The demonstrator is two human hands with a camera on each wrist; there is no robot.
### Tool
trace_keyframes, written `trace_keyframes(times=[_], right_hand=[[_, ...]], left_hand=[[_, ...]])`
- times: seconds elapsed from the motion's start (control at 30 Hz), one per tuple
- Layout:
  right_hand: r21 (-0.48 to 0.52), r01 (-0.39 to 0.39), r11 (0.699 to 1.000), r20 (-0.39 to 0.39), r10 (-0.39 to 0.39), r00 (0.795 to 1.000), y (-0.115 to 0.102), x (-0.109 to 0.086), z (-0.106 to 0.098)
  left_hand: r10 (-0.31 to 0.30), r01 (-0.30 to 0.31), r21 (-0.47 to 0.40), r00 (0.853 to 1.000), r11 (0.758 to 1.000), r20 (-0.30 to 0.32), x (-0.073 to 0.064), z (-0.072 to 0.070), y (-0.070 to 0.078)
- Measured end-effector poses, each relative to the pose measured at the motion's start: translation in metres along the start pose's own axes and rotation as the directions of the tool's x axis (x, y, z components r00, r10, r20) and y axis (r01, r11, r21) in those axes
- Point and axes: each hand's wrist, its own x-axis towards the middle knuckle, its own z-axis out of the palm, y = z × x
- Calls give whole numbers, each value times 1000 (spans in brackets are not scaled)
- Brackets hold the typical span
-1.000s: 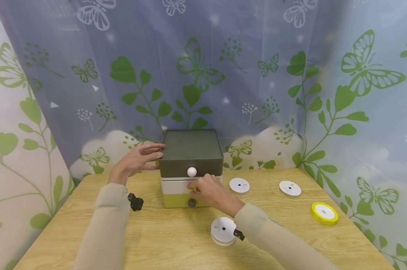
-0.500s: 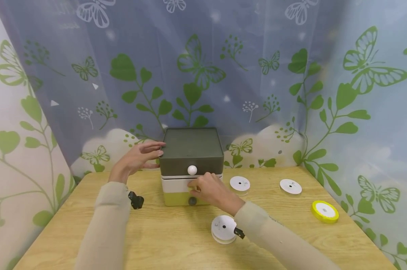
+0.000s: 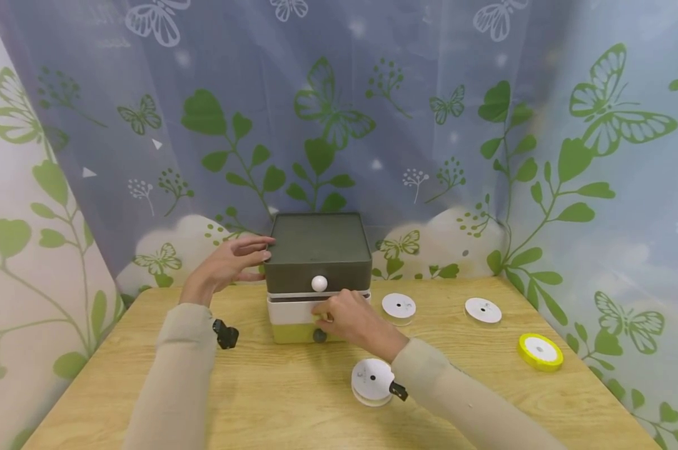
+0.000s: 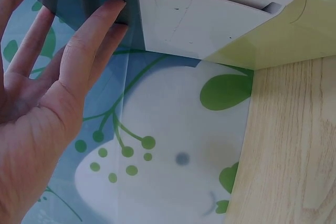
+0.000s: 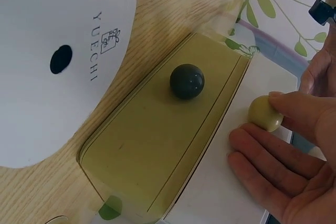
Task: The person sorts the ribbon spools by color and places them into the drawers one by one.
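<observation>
A small drawer box (image 3: 321, 237) stands at the back of the table, with a dark green top tier, a white middle tier and a yellow-green bottom one. My right hand (image 3: 357, 320) pinches the yellow knob (image 5: 265, 114) of the white drawer (image 3: 294, 310) between thumb and fingers. That drawer stands slightly out, a dark gap showing above its front edge. With fingers extended, my left hand (image 3: 223, 267) touches the box's left side at the dark top tier. The white knob (image 3: 319, 284) and dark knob (image 5: 187, 81) sit on the other drawers, untouched.
A white ribbon spool (image 3: 372, 380) lies in front of the box, below my right wrist. Two more, a nearer spool (image 3: 399, 306) and a farther spool (image 3: 483, 311), lie to the right, with a yellow ribbon roll (image 3: 540, 352). A patterned curtain (image 3: 440, 156) hangs behind.
The white drawer has slid a little outward toward me, widening the gap above its front. My right hand stays on its knob, and my left hand keeps its place at the box's side.
</observation>
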Motion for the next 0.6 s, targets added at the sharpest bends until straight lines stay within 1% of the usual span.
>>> trace_keyframes(times=[0.47, 0.6], right_hand=[[21, -8, 1000, 21, 8, 1000, -5, -4, -2], [44, -17, 999, 36, 15, 999, -7, -7, -3]], left_hand=[[-1, 1, 8, 1000, 1000, -2, 0, 1, 1], [-3, 3, 8, 1000, 1000, -3, -1, 1, 1]])
